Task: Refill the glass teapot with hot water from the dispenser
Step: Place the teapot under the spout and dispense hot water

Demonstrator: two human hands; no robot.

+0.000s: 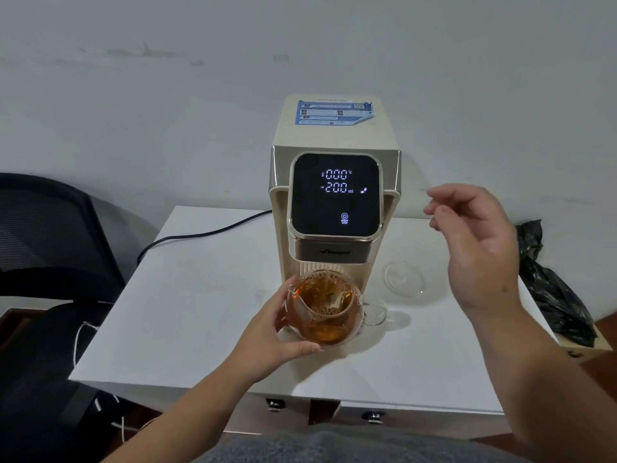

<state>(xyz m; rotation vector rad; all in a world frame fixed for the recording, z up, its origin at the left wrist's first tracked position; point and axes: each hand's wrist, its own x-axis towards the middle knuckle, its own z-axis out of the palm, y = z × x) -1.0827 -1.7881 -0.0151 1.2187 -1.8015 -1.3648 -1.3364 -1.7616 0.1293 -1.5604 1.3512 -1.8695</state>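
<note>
Resting on the white table (200,295), the glass teapot (324,309) of amber tea is cupped from its left side by the left hand (270,332), directly beneath the dispenser (335,202) outlet. The right hand (474,248) is held raised in the air, empty, its fingers loosely curled. A glass lid (404,279) is seen beside the dispenser's base, whose lit screen (335,193) reads 200 ml.
</note>
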